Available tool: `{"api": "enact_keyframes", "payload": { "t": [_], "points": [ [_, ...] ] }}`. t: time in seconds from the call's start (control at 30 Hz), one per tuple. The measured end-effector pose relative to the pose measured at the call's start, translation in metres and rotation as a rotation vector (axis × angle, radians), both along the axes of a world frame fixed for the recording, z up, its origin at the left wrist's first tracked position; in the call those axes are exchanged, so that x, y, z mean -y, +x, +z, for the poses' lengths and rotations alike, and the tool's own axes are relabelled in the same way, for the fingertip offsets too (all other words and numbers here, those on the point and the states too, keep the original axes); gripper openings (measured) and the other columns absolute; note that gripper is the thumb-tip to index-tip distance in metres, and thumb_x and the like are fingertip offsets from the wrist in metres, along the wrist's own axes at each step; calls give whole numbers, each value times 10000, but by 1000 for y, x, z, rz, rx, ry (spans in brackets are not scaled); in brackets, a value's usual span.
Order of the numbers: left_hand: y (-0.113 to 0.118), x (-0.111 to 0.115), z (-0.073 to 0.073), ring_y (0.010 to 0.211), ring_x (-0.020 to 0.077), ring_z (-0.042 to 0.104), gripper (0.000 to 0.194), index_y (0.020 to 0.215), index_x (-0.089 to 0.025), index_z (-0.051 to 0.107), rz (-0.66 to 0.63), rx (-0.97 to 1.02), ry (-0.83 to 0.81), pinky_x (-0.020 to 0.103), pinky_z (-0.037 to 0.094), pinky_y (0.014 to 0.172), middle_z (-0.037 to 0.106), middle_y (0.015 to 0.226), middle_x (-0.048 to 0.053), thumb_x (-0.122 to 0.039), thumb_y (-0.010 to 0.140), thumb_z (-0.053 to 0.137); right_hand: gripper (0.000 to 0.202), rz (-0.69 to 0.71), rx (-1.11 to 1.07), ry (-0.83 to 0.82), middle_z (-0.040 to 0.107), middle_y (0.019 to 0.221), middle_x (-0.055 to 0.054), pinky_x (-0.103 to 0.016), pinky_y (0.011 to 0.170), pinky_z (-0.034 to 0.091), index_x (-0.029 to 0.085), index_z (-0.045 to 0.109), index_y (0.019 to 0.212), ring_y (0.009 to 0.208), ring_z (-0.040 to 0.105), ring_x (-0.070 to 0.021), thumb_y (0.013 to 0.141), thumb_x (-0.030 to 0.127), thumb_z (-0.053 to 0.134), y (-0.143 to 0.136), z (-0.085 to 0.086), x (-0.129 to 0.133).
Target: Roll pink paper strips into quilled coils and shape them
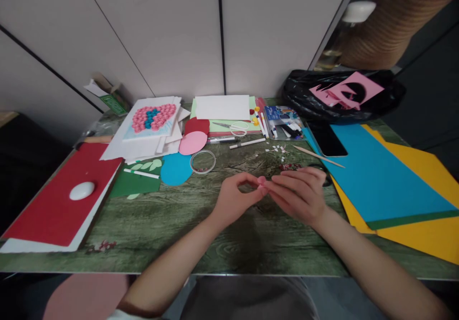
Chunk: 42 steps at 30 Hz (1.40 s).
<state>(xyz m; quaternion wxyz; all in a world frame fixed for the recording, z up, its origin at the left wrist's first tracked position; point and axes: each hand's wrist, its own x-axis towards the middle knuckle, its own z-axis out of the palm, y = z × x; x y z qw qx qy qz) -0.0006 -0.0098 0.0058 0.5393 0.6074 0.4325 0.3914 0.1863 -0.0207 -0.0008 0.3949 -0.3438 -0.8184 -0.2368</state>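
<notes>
Over the middle of the green wood-grain table (158, 229), both my hands meet at a small pink paper piece (262, 180). My left hand (238, 196) pinches it between thumb and forefinger. The fingertips of my right hand (299, 193) touch the same piece from the right, its fingers held close together. Behind them lie small white scraps (278, 149) and a wooden stick (317, 156). Dark scissors handles (324, 174) are partly hidden behind my right hand. A clear tape ring (202, 162) rests left of my hands.
Left: red sheets (60, 200) with a white oval object (82, 191), and a card with pink and blue paper rolls (153, 118). Right: blue sheets (390, 176), yellow sheets (426, 234), a phone (327, 139) and a black bag (297, 98). White scissors (234, 128) and pens (247, 143) lie behind.
</notes>
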Motion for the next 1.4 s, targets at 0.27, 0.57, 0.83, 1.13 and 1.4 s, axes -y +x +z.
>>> {"api": "enact_keyframes", "payload": {
  "t": [0.27, 0.57, 0.83, 1.13, 1.4],
  "points": [
    [-1, 2, 6, 799, 157, 602, 173, 835, -158, 663, -12, -32, 98, 277, 467, 777, 677, 836, 44, -299, 736, 655, 366, 41, -37, -5, 711, 850, 25, -343, 782, 399, 239, 637, 1021, 842, 598, -151, 676, 199, 753, 0, -1, 0],
    [-1, 4, 9, 822, 174, 618, 197, 881, -173, 703, -26, -42, 104, 287, 464, 792, 704, 872, 58, -317, 775, 620, 337, 7, -37, 9, 704, 856, 43, -335, 767, 398, 287, 630, 1009, 843, 594, -146, 696, 223, 739, 1, -1, 2],
    [3, 5, 3, 769, 160, 616, 183, 823, -164, 692, 37, 23, 65, 273, 471, 748, 697, 814, 48, -322, 737, 662, 280, -32, -61, 36, 694, 782, 28, -334, 704, 401, 252, 651, 913, 786, 577, -160, 658, 236, 766, -6, 10, 1],
    [2, 6, 1, 784, 163, 612, 180, 812, -167, 680, 37, 36, 60, 281, 468, 766, 692, 823, 44, -325, 728, 672, 337, -37, -60, 44, 703, 795, 52, -334, 726, 387, 280, 646, 959, 800, 577, -152, 650, 239, 775, -5, 5, 3],
    [0, 7, 5, 841, 175, 609, 189, 835, -170, 674, -8, 103, 19, 281, 453, 807, 686, 861, 43, -339, 757, 640, 328, -34, -145, -33, 687, 781, 41, -339, 691, 395, 317, 651, 965, 775, 577, -160, 675, 210, 758, -8, 12, 5]
  ]
}}
